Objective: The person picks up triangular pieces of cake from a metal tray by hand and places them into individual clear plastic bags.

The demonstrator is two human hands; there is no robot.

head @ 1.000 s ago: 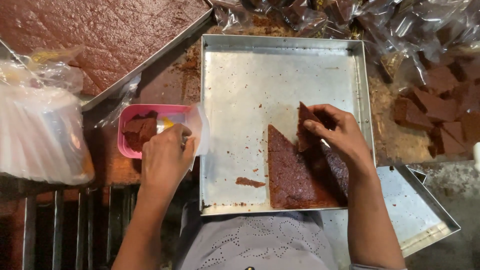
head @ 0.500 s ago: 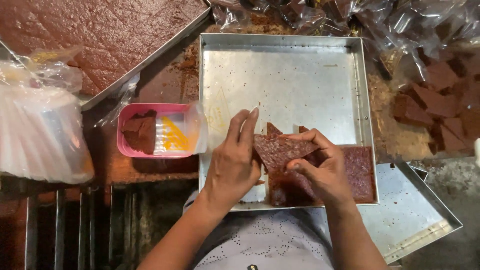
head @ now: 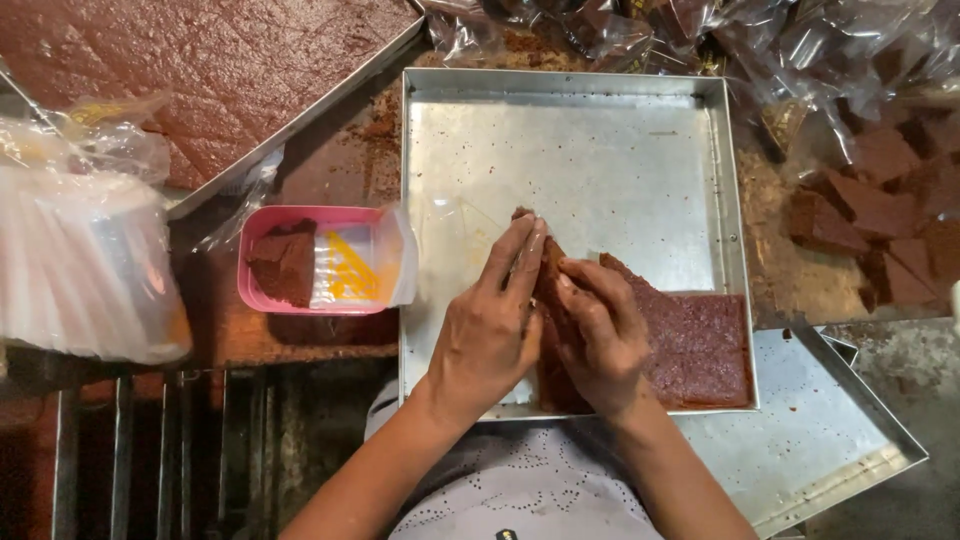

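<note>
Where both hands meet, left hand [head: 492, 322] and right hand [head: 598, 335] pinch an upright brown cake slice [head: 550, 265] between them, its long axis pointing away from the person.

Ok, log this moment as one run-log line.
left hand: on brown cake slice | right hand: gripping same slice | cake slab: in square metal tray | pink tub: left of tray, holds cake
</note>
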